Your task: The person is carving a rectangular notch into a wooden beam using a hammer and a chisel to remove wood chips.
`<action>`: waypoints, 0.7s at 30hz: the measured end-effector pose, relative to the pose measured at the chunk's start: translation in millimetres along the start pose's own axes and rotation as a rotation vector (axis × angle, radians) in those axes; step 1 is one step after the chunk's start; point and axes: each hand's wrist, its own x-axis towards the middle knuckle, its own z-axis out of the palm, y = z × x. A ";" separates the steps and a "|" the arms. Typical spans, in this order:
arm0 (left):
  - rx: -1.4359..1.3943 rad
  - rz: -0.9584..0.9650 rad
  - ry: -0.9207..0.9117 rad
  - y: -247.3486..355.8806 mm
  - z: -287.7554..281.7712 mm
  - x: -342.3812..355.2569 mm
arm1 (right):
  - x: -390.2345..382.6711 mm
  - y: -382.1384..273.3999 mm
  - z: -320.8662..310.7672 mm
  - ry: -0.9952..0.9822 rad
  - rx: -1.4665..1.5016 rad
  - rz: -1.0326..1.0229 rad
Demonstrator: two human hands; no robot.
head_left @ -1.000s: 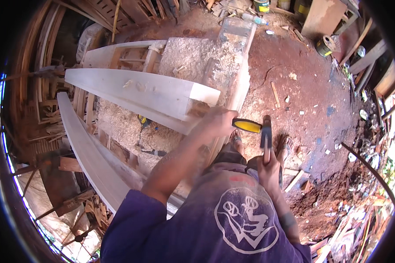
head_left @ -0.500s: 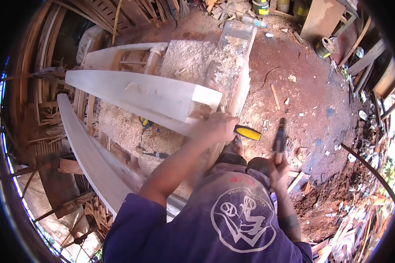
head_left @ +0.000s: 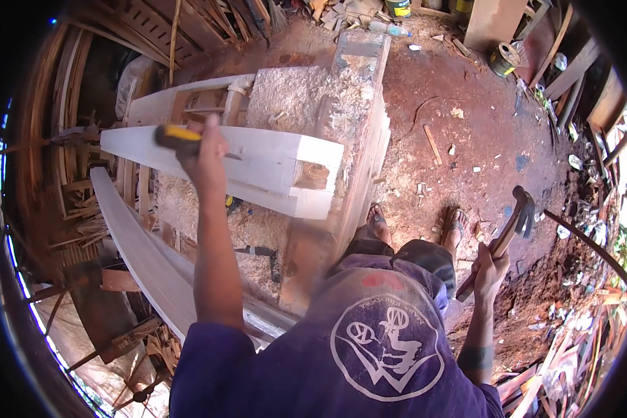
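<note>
My left hand (head_left: 206,157) is closed round a chisel with a yellow and black handle (head_left: 176,139), raised over a long pale tapered timber (head_left: 261,161). A roughly cut recess (head_left: 310,175) shows at that timber's right end. At the right, above the floor, my right hand (head_left: 491,268) grips a claw hammer (head_left: 510,226) by its wooden handle, with its head upward. A second long curved timber (head_left: 139,254) lies to the left, nearer me. A yellow tool (head_left: 229,202) among the shavings is mostly hidden behind my left forearm.
The timbers rest on a low bench (head_left: 355,83) covered in shavings. Stacked boards (head_left: 76,70) line the left and back. Cans (head_left: 503,59), a plastic bottle (head_left: 390,29) and leaning planks stand at the back right. Scraps litter the reddish floor (head_left: 467,139).
My left hand has moved up and leftward with the chisel, from the timber's right end to over its middle. My right hand has carried the hammer to the right, away from the bench.
</note>
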 end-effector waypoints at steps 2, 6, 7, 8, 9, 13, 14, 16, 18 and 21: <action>-0.374 -0.134 -0.140 13.8 -1.0 -11.2 | -6.8 1.7 6.3 -0.006 0.051 0.020; -0.604 -0.171 -0.334 2.9 16.4 -39.5 | -13.3 -11.4 18.4 -0.101 -0.021 0.035; -0.568 -0.173 -0.365 -3.3 22.2 -48.0 | -16.0 -16.6 20.7 -0.119 -0.042 0.040; -0.532 -0.174 -0.397 -8.2 29.2 -55.7 | -17.2 -19.0 21.5 -0.137 -0.062 0.045; -0.513 -0.216 -0.389 -13.1 38.7 -62.3 | -16.9 -17.2 20.9 -0.132 -0.069 0.043; -0.007 0.103 -0.592 -50.0 70.2 -90.6 | -18.9 -19.0 22.5 -0.142 -0.074 0.038; 0.051 0.217 -0.679 -62.9 81.5 -100.1 | -20.5 -21.9 24.0 -0.154 -0.036 0.054; 0.200 0.502 -0.770 -66.6 110.1 -134.5 | -23.0 -17.6 18.2 -0.158 -0.028 0.038; -0.030 0.446 -1.084 -53.9 122.9 -168.6 | -20.8 -15.6 11.2 -0.157 0.027 0.028; -0.312 0.149 -1.151 -21.5 134.4 -189.0 | -24.0 -17.5 5.8 -0.114 0.077 0.047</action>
